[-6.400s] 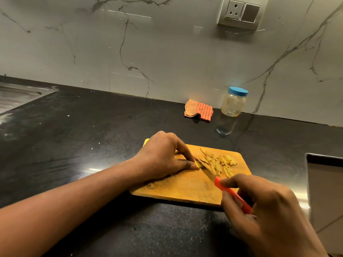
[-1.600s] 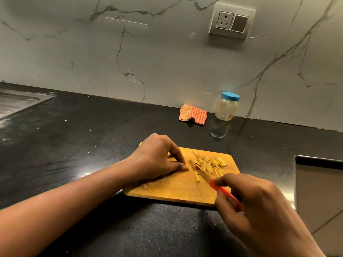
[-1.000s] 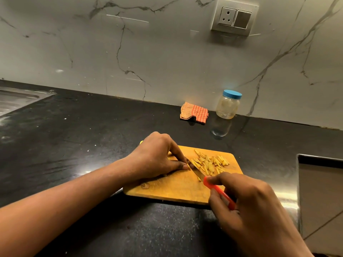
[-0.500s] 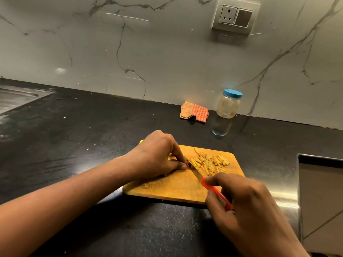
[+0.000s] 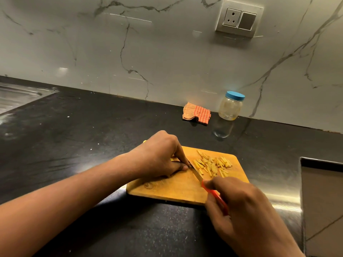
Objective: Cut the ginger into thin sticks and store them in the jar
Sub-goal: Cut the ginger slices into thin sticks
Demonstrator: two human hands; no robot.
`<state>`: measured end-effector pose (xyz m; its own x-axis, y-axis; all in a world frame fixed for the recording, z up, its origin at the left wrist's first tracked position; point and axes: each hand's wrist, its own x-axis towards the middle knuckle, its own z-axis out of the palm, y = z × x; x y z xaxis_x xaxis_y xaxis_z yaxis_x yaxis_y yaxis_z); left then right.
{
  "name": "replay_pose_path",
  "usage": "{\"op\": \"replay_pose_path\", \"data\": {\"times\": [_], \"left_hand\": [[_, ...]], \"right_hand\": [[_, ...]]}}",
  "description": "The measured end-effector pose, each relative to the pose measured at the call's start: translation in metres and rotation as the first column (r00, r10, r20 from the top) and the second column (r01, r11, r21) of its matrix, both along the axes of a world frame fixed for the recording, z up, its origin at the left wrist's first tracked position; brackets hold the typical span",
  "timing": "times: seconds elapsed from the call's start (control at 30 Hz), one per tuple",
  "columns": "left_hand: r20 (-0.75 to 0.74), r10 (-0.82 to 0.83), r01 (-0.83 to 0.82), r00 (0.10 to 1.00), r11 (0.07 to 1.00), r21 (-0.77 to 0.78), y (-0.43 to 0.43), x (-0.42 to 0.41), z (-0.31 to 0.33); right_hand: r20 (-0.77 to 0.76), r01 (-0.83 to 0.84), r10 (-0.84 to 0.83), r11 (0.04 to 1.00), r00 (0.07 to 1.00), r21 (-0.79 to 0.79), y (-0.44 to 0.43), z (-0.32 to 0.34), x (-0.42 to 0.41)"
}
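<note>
My left hand [image 5: 159, 156] curls over the uncut ginger [image 5: 173, 159], nearly hidden, on the board [image 5: 176, 188]; my right hand [image 5: 241, 206] grips the knife [image 5: 196, 174] by its red handle. The cut sticks [image 5: 213, 164] beside the blade seem light, stiff and slightly sticky, so I would pinch small bundles for the closed jar [image 5: 231, 106].

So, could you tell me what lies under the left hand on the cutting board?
Only a yellow sliver of ginger shows beneath the left hand, beside the knife blade; the rest is covered.
</note>
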<state>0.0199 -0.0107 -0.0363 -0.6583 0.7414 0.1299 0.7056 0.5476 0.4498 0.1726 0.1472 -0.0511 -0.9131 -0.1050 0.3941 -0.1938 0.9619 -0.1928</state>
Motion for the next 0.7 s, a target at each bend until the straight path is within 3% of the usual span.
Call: {"op": "replay_pose_path", "data": {"times": [0.13,0.47,0.7], "left_hand": [[0.030,-0.003,0.002,1.000,1.000,0.025,-0.004,-0.002,0.000],[0.093,-0.003,-0.004,0.996,0.997,0.076,-0.010,-0.010,-0.002],[0.098,-0.001,-0.010,0.995,0.994,0.111,-0.010,-0.010,-0.003]], "right_hand": [[-0.058,-0.003,-0.001,0.998,0.998,-0.070,0.008,0.006,0.010],[-0.089,-0.038,0.031,0.996,0.996,-0.079,-0.005,0.007,0.006],[-0.120,0.058,-0.071,0.992,0.990,-0.114,-0.005,0.002,0.006]]}}
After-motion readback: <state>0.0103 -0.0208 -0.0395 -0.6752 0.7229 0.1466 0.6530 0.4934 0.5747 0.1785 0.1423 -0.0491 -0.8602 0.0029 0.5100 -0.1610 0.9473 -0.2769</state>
